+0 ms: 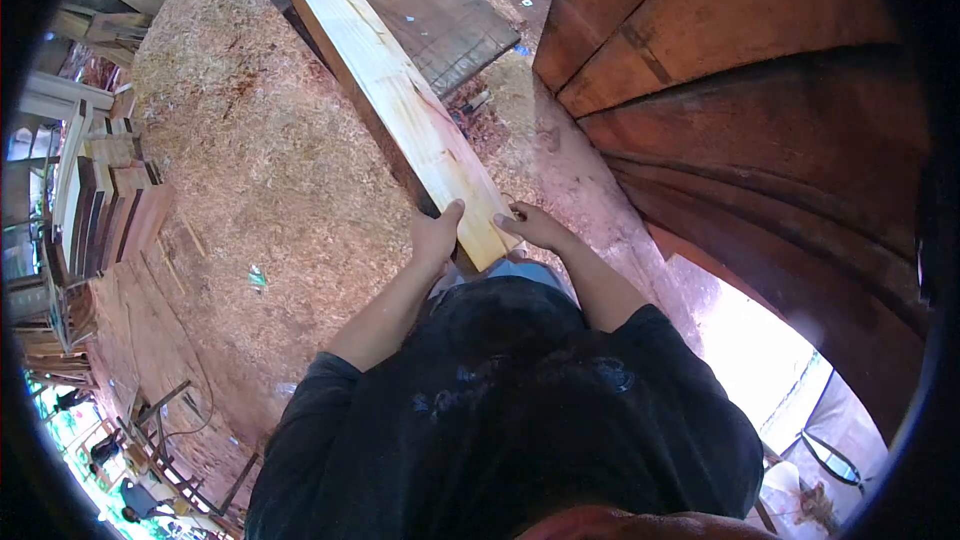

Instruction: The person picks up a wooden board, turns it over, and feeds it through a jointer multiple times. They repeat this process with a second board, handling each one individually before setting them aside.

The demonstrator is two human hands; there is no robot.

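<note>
A long pale wooden plank runs from near my waist toward the far upper left. My left hand is closed on its left edge near the close end, thumb on the upper face and fingers hidden at the side. Across from it, my right hand grips the right edge, its thumb pressing on the face and its other fingers curled at the side. The plank's squared near end lies just in front of my dark shirt.
Wide dark wooden panels lean at the right. Beyond the plank lies a broad dark board. Wood shavings cover the floor at left, near a stack of cut wood pieces. People appear small at the lower left.
</note>
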